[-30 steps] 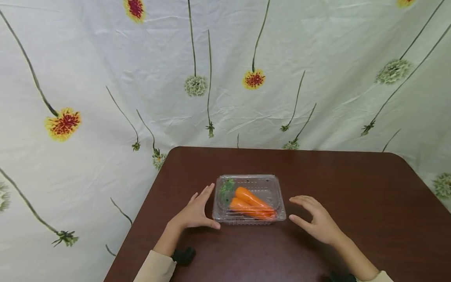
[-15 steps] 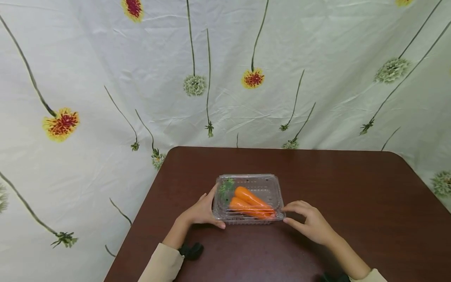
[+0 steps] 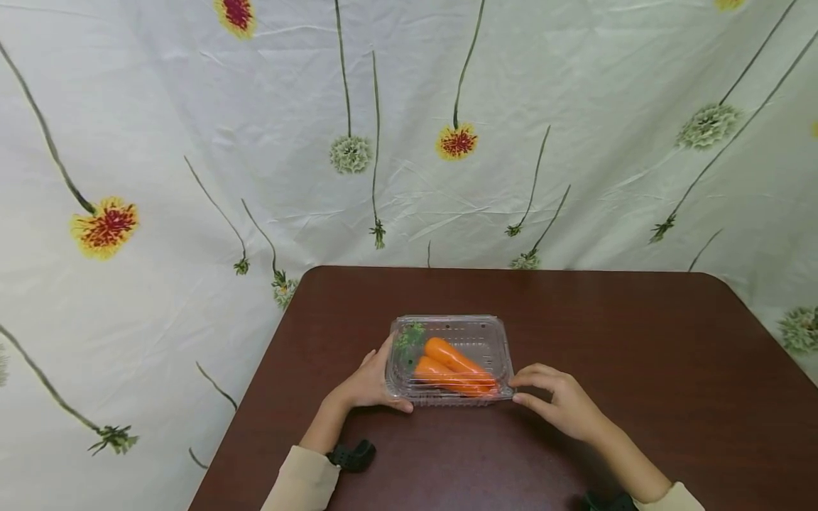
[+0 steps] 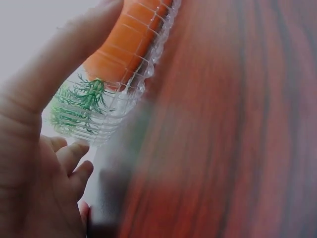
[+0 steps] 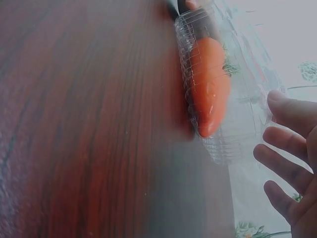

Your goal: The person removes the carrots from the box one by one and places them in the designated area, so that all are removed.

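Note:
A clear plastic clamshell box (image 3: 491, 339) with its lid down sits on the dark brown table. Inside lie two orange carrots (image 3: 455, 358) and some green carrot tops (image 3: 410, 336). My left hand (image 3: 368, 384) holds the box's left side, thumb at the front and fingers along the side. In the left wrist view that thumb (image 4: 64, 54) lies across the box wall. At the front right corner, my right hand (image 3: 565, 406) pinches the lid's rim between thumb and fingers. The right wrist view shows its other fingers (image 5: 285, 166) spread apart, off the box.
The dark brown table (image 3: 639, 341) has rounded far corners and extends around the box. Behind and left of it hangs a pale cloth (image 3: 287, 106) printed with flowers. A black strap (image 3: 353, 455) is on the left wrist.
Both hands have moved inward to the box. The left hand has taken hold of its left side, and the right hand has reached the front right corner. The box stays in place.

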`<state>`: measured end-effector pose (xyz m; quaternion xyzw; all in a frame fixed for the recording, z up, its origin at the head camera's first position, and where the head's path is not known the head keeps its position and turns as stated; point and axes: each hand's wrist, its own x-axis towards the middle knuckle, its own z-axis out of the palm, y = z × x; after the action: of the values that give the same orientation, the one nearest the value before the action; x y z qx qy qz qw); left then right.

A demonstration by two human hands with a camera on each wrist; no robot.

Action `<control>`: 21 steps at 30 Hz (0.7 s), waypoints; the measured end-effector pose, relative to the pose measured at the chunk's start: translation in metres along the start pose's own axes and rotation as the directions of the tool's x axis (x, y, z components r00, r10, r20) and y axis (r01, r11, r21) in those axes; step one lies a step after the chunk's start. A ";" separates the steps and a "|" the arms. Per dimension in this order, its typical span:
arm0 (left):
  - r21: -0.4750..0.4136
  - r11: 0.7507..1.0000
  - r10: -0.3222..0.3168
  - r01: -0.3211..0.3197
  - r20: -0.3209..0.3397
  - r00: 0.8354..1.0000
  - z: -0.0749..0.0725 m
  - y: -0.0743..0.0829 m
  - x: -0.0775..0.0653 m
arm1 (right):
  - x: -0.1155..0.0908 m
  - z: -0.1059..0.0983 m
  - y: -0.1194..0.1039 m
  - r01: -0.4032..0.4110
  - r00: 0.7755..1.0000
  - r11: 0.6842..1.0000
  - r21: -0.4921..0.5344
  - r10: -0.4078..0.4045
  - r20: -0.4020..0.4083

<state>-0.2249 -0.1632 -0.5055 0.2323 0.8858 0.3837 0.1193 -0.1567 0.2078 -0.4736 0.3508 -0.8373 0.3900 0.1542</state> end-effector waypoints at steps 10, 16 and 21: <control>-0.035 0.999 -0.002 0.001 -0.027 1.000 0.004 -0.003 -0.001 | 0.002 0.001 0.002 -0.021 1.000 0.999 -0.026 0.022 0.015; -0.035 0.999 -0.014 0.013 -0.029 0.999 0.004 -0.002 0.000 | 0.003 0.000 0.002 -0.018 1.000 0.999 -0.050 0.018 0.006; -0.037 0.999 -0.030 0.029 -0.027 0.999 0.004 -0.001 -0.001 | 0.007 -0.006 -0.003 0.028 0.999 0.998 -0.057 -0.030 -0.025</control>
<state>-0.2229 -0.1620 -0.5092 0.2117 0.8835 0.4012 0.1168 -0.1598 0.2076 -0.4650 0.3534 -0.8407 0.3684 0.1805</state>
